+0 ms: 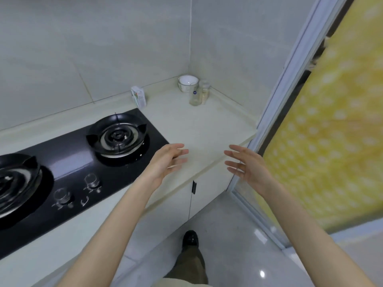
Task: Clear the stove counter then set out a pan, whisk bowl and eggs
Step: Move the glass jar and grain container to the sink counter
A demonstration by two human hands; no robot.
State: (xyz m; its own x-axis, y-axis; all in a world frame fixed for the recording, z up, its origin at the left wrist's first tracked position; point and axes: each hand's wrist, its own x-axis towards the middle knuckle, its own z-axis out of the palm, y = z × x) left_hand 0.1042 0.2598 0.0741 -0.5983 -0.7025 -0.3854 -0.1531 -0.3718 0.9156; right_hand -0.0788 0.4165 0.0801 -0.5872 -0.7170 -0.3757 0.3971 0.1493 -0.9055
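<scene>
A pale counter (192, 125) runs to the right of a black two-burner gas stove (68, 162). My left hand (167, 160) hovers over the counter's front edge beside the stove, fingers spread, holding nothing. My right hand (246, 166) hangs just past the counter's right end, palm facing left, also with nothing in it. In the far corner stands a white bowl (188, 82) with two clear glass jars (200, 93) in front of it. A small white carton (138, 96) leans against the wall behind the stove. No pan or eggs are visible.
The right burner (118, 135) and left burner (14, 179) carry black pan supports, with two knobs (91, 181) at the front. White cabinet doors (194, 193) sit below the counter. A sliding door with a yellow dotted panel (323, 131) stands to the right. My shoe (190, 238) rests on the glossy floor.
</scene>
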